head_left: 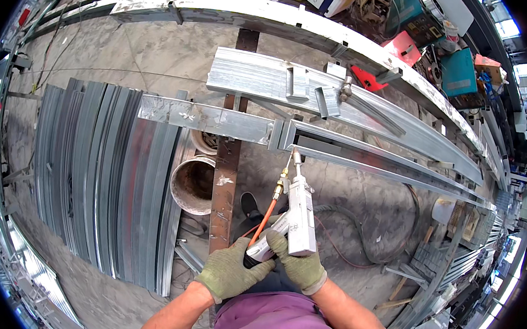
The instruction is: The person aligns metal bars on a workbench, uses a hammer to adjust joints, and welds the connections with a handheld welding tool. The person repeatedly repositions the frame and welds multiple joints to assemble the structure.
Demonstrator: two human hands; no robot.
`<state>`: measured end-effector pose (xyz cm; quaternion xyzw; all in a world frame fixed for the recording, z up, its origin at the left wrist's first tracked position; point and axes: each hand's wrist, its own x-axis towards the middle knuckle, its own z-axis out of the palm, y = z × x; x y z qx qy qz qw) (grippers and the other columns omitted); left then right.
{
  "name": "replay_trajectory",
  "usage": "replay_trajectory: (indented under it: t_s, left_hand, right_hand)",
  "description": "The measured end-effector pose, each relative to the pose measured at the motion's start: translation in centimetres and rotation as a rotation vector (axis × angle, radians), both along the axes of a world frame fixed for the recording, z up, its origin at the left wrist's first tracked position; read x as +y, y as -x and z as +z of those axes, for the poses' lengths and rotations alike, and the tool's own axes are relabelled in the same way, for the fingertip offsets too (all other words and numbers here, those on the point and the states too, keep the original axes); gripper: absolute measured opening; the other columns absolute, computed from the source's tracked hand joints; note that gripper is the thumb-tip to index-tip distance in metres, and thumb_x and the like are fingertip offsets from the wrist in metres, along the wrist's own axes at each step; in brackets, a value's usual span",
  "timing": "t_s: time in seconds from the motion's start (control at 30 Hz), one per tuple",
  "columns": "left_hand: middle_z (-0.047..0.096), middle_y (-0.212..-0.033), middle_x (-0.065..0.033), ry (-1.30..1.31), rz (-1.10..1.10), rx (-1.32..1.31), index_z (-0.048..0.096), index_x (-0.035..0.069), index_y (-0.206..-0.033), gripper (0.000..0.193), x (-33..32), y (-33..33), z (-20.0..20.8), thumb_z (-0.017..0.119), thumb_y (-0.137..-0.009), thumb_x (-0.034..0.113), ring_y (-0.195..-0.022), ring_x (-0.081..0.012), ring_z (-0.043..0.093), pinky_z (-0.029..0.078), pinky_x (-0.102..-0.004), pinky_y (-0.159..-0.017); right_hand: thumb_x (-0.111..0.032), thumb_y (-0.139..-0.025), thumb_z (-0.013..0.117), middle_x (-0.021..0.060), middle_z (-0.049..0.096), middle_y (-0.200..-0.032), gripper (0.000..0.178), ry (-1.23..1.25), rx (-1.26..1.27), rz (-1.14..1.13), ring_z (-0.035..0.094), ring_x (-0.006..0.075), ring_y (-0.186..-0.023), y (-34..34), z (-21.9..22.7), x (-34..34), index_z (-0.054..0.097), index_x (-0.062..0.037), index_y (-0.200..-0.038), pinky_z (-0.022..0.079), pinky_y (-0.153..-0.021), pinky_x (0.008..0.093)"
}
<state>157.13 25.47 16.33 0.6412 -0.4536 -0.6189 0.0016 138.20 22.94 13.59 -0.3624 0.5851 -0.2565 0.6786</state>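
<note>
In both gloved hands I hold a white handheld laser welding gun (301, 220), its nozzle pointing away from me. My left hand (232, 270), in a green knit glove, is closed round the lower grip. My right hand (299, 267), gloved alike, wraps the rear of the white body. An orange wire-feed tube (263, 221) with a brass fitting runs along the gun to the nozzle. The nozzle tip is at the near corner of a long galvanized metal frame (393, 169); whether it touches cannot be seen. A flat galvanized bar (208, 118) meets that frame's left end.
Several grey metal profiles (105, 170) lie side by side at left. A dirty bucket (178, 185) stands beside a brown steel beam (224, 192). Behind the frame, a wide galvanized profile (252, 71) carries a hammer (376, 111) and short offcuts. Dark hoses (358, 224) lie on the floor.
</note>
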Motion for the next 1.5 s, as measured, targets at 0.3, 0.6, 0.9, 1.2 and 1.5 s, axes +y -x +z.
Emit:
replay_trajectory:
  t_s: [0.3,0.6,0.9,1.2,1.5]
  left_hand:
    - [0.078,-0.106,-0.0276,0.006,-0.040,-0.035,0.062,0.002,-0.132,0.073,0.2,-0.5,-1.3,0.080,-0.092,0.060,-0.103,-0.0481,0.075,0.059,-0.0535,-0.087]
    - [0.078,-0.108,-0.0276,-0.034,-0.046,-0.037,0.061,0.002,-0.132,0.071,-0.1,-0.7,-1.2,0.080,-0.093,0.058,-0.103,-0.0474,0.076,0.059,-0.0529,-0.087]
    - [0.078,-0.105,-0.0263,-0.020,-0.069,-0.074,0.061,0.002,-0.132,0.071,-0.4,-0.8,-0.7,0.079,-0.093,0.058,-0.101,-0.0459,0.077,0.060,-0.0527,-0.086]
    - [0.078,-0.104,-0.0269,-0.001,-0.082,-0.098,0.060,0.001,-0.131,0.071,-0.2,-0.7,-1.0,0.080,-0.093,0.057,-0.100,-0.0459,0.077,0.060,-0.0527,-0.085]
    - [0.078,-0.095,-0.0251,0.016,-0.073,-0.106,0.060,0.002,-0.126,0.068,0.2,-0.8,-1.1,0.080,-0.093,0.057,-0.093,-0.0463,0.078,0.061,-0.0527,-0.081]
  right_hand:
    - [-0.022,-0.103,0.081,0.0074,0.078,-0.102,0.033,-0.029,0.013,-0.010,0.074,0.0130,-0.092,-0.6,-0.2,-0.3,0.071,-0.0012,-0.127,0.061,-0.077,0.0331]
    - [-0.021,-0.103,0.080,0.0083,0.077,-0.109,0.037,-0.038,-0.003,0.000,0.074,0.0136,-0.096,-0.8,-0.9,-0.2,0.068,-0.0012,-0.131,0.061,-0.081,0.0326]
    - [-0.017,-0.103,0.080,0.0074,0.076,-0.109,0.034,-0.009,-0.016,-0.014,0.073,0.0133,-0.097,-1.0,-1.1,0.0,0.068,-0.0011,-0.130,0.061,-0.081,0.0325]
    - [-0.017,-0.103,0.079,0.0074,0.077,-0.108,0.031,0.003,-0.024,-0.009,0.074,0.0137,-0.095,-1.0,-1.3,0.0,0.069,-0.0008,-0.129,0.061,-0.080,0.0328]
    - [-0.017,-0.104,0.078,0.0091,0.078,-0.106,0.030,0.008,0.005,0.027,0.075,0.0145,-0.093,-0.9,-1.6,0.3,0.070,-0.0004,-0.128,0.061,-0.078,0.0335]
